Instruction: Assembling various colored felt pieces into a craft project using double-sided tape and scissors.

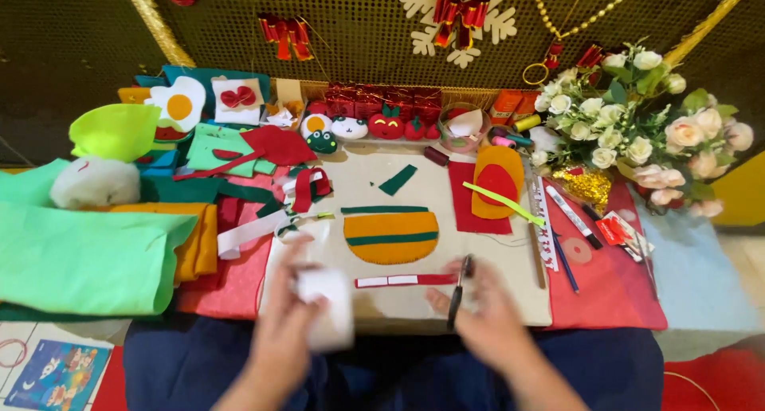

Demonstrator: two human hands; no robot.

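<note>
1. Fingers of left hand (288,319) curled round a white felt piece (327,303), gripping it; blurred, exact finger placement unclear.
2. Right hand (486,319) closed on dark scissors (458,291); blades point up and away from the body, tips over the beige board (510,291).
3. Both hands sit at the near edge of the board, above the lap in dark blue trousers (621,363).
4. Between the hands, flat on the board: thin red-and-white strip (402,280).
5. Just beyond the strip: orange half-oval felt shape with green bands (390,236); a separate green strip (398,180) farther back.
6. Right part of the board: red felt square (470,204) with an orange oval (498,180) on it, a lime strip (502,202) across both.
7. Left of the board: green felt sheet (80,256), orange felt (199,236), white stuffing (96,182).
8. Right side: pens (574,216) on red cloth (613,291), flower bouquet (637,116) beyond.
9. Back row: small felt toys (351,127) and a fried-egg shape (179,102).
</note>
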